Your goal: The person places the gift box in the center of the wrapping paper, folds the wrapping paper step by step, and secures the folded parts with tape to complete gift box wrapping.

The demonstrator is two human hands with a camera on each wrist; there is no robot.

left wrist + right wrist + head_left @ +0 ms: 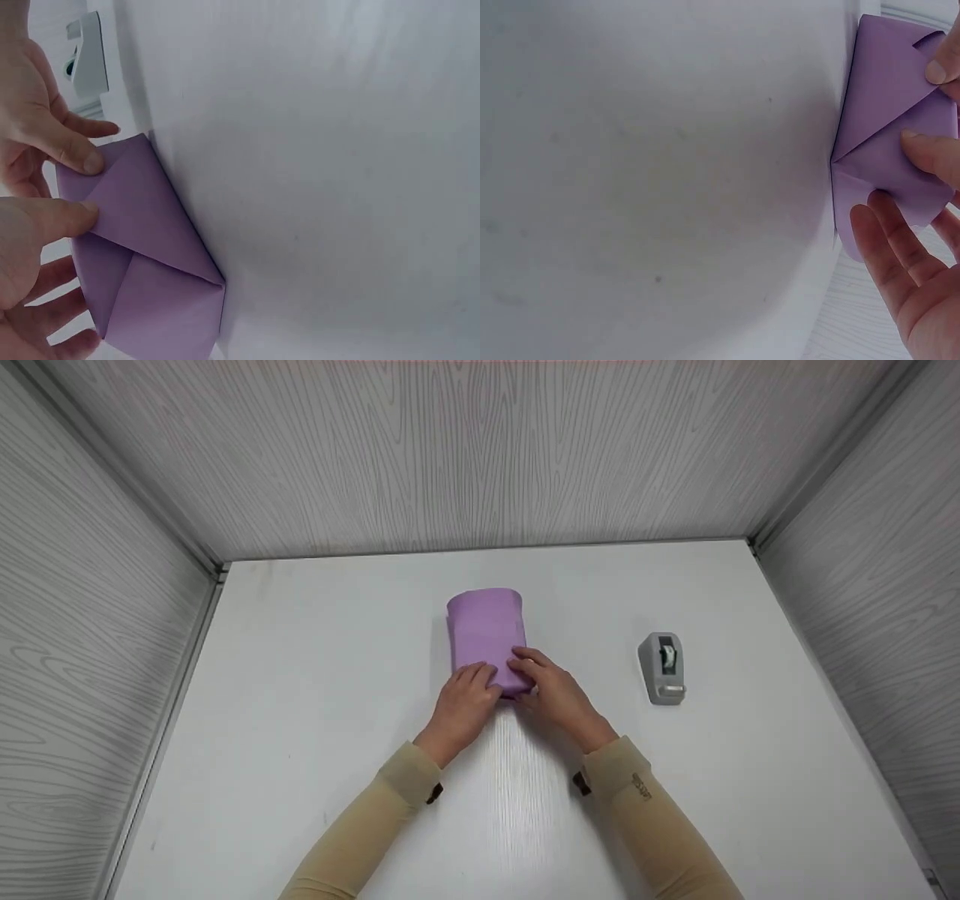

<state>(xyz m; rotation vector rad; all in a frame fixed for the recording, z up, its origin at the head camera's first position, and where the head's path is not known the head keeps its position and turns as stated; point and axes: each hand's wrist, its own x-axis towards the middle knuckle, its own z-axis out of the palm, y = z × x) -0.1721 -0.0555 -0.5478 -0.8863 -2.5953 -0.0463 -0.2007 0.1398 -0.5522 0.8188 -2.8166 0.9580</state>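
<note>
A package wrapped in purple paper lies near the middle of the white table. At its near end, the paper is folded into crossing triangular flaps, seen in both wrist views. The left hand holds the near left corner, fingers over the top and the thumb pressing a flap. On the other corner, the right hand grips with fingers on top and side, its thumb against the folded end. What lies inside the wrapping is hidden.
A grey tape dispenser with a roll in it stands on the white table to the right of the package. Grey wood-grain panels rise behind the table and on both sides.
</note>
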